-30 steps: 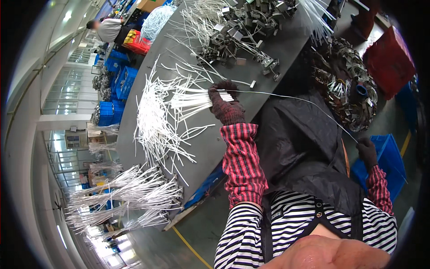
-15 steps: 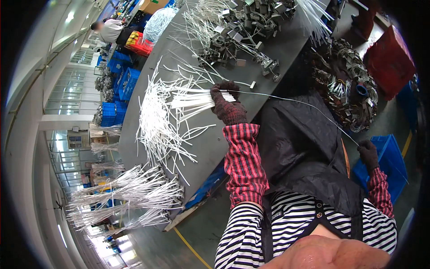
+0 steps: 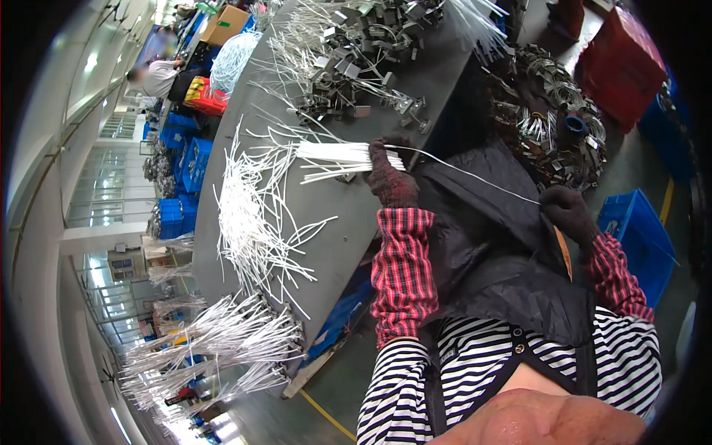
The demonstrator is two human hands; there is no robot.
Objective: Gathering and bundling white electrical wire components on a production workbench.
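Observation:
My left hand (image 3: 393, 180), in a dark red knitted glove, is closed around a bundle of straight white tubes (image 3: 337, 156) just above the grey table. The bundle's far ends point left over a loose pile of thin white strands (image 3: 248, 211). A single thin white wire (image 3: 475, 175) runs from my left hand across to my right hand (image 3: 567, 213), over the black apron (image 3: 497, 222). My right hand, also gloved, is closed on the wire's end. Where the wire meets the bundle is partly hidden by my left fingers.
The grey table (image 3: 345, 237) carries a heap of silver and black metal parts with wires (image 3: 371, 63) farther off. Tied white cables (image 3: 215, 334) hang at its near left corner. At right are a blue crate (image 3: 634, 230), a red bag (image 3: 621, 67) and coiled cables (image 3: 552, 119). A person (image 3: 158, 78) works far left.
My right hand has moved left and up toward my left hand, so the span of wire between them is shorter. My left hand still holds the bundle. The whole view has shifted slightly.

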